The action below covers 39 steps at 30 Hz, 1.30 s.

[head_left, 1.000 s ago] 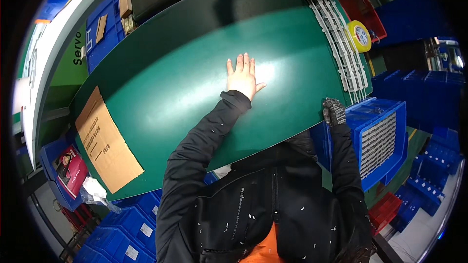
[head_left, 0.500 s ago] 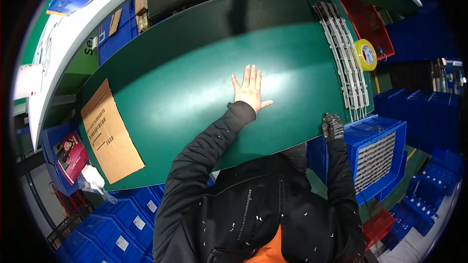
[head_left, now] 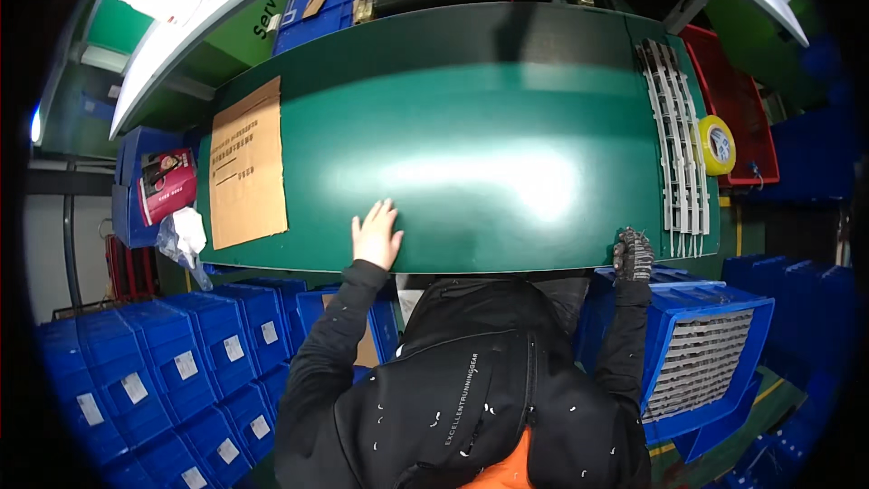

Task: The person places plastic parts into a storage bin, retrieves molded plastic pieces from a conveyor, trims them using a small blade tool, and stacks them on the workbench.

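Observation:
My left hand, bare, lies palm down on the green tabletop near its front edge. Its fingers are stretched out, a little apart, and nothing is in them. My right hand wears a grey striped knit glove and rests at the front edge further right. Its fingers look curled and close together; whatever they hold, if anything, is hidden. Just beyond it, a row of long, pale grey toothed strips lies along the right end of the table. A roll of yellow tape stands beside them.
A flat cardboard sheet covers the table's left end. Beyond that are a blue bin with a magenta package and a red tray on the right. Blue crates stand low left; a blue crate of grey strips stands right.
My left hand has drawn back from the table's middle toward the front edge and leftward. My view has shifted and turned; my right hand stays at the table edge.

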### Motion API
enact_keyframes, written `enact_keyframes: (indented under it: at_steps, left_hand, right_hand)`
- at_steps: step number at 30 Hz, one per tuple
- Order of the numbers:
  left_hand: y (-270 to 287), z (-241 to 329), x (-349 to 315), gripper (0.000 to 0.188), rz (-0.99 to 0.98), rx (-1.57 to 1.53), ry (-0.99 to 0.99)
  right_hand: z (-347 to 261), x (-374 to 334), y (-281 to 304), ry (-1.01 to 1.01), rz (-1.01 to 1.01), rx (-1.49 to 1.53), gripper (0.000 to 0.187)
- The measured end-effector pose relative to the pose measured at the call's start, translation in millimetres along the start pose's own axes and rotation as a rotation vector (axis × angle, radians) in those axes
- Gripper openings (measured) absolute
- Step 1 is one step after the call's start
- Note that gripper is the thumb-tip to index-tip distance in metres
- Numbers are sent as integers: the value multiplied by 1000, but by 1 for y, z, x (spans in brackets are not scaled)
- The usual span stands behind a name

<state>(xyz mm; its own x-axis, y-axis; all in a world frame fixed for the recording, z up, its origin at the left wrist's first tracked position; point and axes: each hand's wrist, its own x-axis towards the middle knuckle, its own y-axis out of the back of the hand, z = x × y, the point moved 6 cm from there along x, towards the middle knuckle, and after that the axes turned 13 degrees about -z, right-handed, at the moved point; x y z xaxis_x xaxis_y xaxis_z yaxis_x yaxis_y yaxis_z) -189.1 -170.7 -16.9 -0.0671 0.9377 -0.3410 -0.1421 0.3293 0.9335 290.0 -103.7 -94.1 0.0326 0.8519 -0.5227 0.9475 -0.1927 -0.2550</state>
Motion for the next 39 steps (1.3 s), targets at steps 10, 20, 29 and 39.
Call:
enact_keyframes:
  at_steps: [10,20,29,39]
  left_hand:
    - [-23,-92,-145,26,297,-342,604]
    - [44,77,19,27,38,-1421,-160]
    - [34,175,74,23,113,-197,-420]
    - [6,176,88,40,86,88,-382]
  right_hand:
    - [9,-15,27,48,35,3,17]
    - [-1,-11,23,22,58,68,19]
    - [-3,7,28,51,30,121,13]
    - [-4,9,17,49,59,113,13]
